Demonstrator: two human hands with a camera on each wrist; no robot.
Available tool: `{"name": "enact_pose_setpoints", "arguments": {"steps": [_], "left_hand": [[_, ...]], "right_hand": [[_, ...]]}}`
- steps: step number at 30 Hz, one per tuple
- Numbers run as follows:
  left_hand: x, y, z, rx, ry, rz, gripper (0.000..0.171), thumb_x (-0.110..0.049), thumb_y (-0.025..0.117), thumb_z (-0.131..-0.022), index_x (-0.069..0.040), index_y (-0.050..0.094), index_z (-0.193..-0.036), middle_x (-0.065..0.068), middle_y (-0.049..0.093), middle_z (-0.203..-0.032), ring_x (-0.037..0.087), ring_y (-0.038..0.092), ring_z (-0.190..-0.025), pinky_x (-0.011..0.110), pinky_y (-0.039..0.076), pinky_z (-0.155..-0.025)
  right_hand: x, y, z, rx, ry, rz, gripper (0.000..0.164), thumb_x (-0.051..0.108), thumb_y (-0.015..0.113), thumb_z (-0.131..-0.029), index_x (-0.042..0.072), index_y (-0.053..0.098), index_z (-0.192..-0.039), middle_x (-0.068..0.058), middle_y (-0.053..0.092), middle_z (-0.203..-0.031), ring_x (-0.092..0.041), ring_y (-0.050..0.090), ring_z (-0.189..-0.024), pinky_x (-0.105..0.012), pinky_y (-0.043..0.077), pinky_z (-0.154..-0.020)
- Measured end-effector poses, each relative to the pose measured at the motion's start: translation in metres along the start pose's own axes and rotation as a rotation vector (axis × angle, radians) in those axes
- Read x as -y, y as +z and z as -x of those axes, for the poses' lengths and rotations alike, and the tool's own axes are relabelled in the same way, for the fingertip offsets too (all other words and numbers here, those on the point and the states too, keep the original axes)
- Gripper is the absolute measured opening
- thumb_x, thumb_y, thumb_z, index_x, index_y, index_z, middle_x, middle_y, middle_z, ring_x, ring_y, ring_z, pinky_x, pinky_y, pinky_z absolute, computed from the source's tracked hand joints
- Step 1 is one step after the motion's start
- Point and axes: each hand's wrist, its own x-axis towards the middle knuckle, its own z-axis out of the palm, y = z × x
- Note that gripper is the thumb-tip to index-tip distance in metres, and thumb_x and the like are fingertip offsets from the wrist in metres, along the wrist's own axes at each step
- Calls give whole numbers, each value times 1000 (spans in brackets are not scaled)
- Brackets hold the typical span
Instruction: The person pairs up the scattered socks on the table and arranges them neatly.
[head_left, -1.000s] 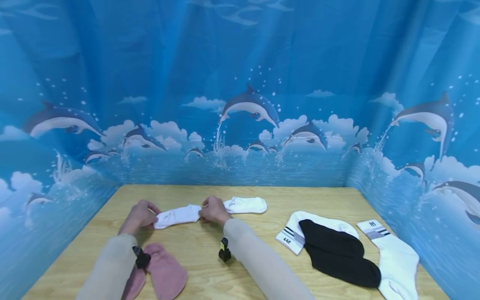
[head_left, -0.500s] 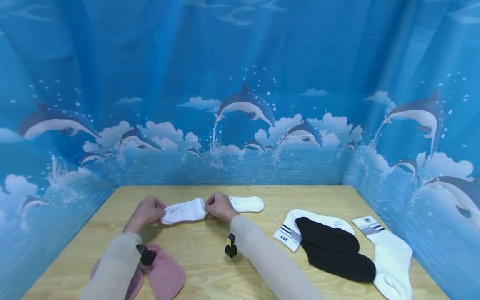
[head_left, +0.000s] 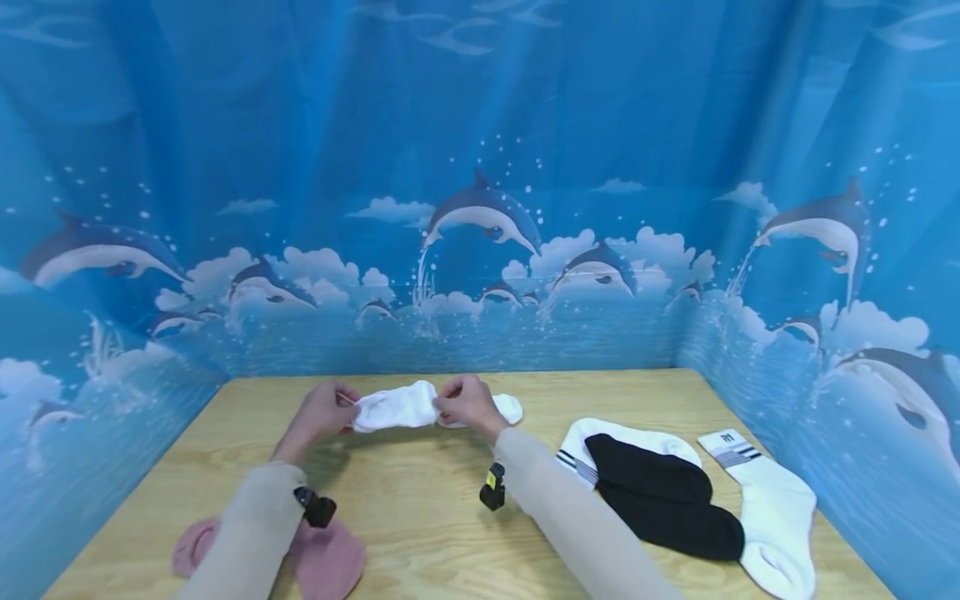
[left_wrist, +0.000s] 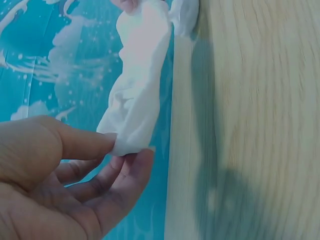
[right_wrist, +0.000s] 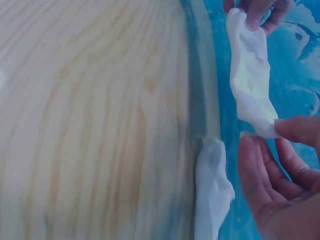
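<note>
A short white sock [head_left: 397,407] is stretched sideways between both hands, raised above the table with its shadow below. The left hand [head_left: 324,412] pinches one end between thumb and fingers, as the left wrist view shows the left hand [left_wrist: 85,175] up close. At the other end, the right hand [head_left: 468,406] holds the sock by thumb and fingertips; the right wrist view has the right hand [right_wrist: 280,175] at its lower tip. Behind the right hand lies a second short white sock [head_left: 509,407], partly hidden in the head view.
Pink socks [head_left: 330,560] lie at the front left, partly under the left forearm. To the right, black socks [head_left: 667,504] overlap a white striped sock [head_left: 607,432], beside another white striped sock [head_left: 780,517]. A blue dolphin curtain [head_left: 480,125] surrounds the wooden table [head_left: 420,517].
Both hands have moved right and up with the short white sock, lifting it off the table. The right hand now covers more of the second short white sock.
</note>
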Motion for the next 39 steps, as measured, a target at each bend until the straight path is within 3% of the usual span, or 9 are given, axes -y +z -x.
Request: {"name": "enact_pose_setpoints", "arguments": {"steps": [6,12,19,30,39], "left_hand": [[-11,13,-3,3,4,26,22,2,60,-94,14,61,-113,24,69,-94,15,67,-68,38,65,-70],[-21,25,-5,10,0,50,21,3,61,-95,13,62,-113,19,67,-89,15,66,-67,39,65,-70],[-31,37,-9,30,1,64,24,3,62,-95,14,64,-116,22,68,-94,18,67,-70,40,65,-73],[-45,53,-14,31,38,72,20,2,64,-95,13,65,-112,23,69,-95,19,69,-70,38,65,-70],[-58,59,-18,48,31,74,20,0,62,-97,12,64,-114,24,68,-101,23,70,-78,41,65,-77]], "right_hand": [[-3,-16,-1,-32,3,1,10,6,74,-89,0,69,-96,-11,71,-87,-16,71,-64,-41,65,-74],[-7,-26,0,-64,-2,16,16,1,72,-87,-4,69,-101,-15,73,-91,-18,70,-65,-42,65,-73],[-11,-38,2,-82,16,37,25,1,68,-89,-6,71,-113,-19,73,-100,-25,72,-72,-42,65,-74],[-12,-54,6,-124,41,58,18,8,68,-95,-3,72,-110,-18,73,-103,-17,70,-67,-38,65,-73],[-13,-65,5,-136,34,60,16,8,69,-95,-2,73,-107,-18,73,-102,-16,70,-66,-38,65,-72]]}}
